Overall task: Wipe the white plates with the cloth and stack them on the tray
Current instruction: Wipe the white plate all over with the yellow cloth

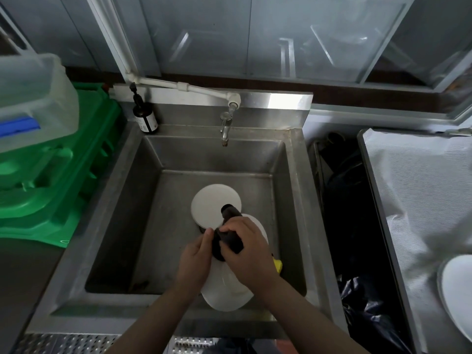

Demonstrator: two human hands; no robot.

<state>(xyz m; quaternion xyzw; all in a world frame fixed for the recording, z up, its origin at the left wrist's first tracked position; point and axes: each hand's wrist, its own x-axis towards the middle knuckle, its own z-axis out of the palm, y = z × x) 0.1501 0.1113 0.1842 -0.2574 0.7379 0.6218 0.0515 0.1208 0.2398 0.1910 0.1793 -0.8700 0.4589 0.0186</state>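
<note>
Over the steel sink (120, 208) I hold a white plate (224, 295), tilted towards me. My left hand (195, 261) grips its left edge, thumb against a dark cloth (228, 238). My right hand (246, 251) is closed on that cloth and presses it onto the plate's upper part. A second round white plate (213, 203) lies flat on the sink bottom just beyond the hands, and the cloth's tip overlaps it. At the far right, another white plate (457, 297) rests on the tray (370, 180), which is lined with white fabric.
A yellow sponge (278, 265) peeks out beside my right wrist. The tap (224, 129) hangs over the sink's back, with a dark pump bottle (145, 116) at its left corner. Green crates (58, 175) and a clear tub stand left. A black-bagged bin (357, 251) sits between sink and tray.
</note>
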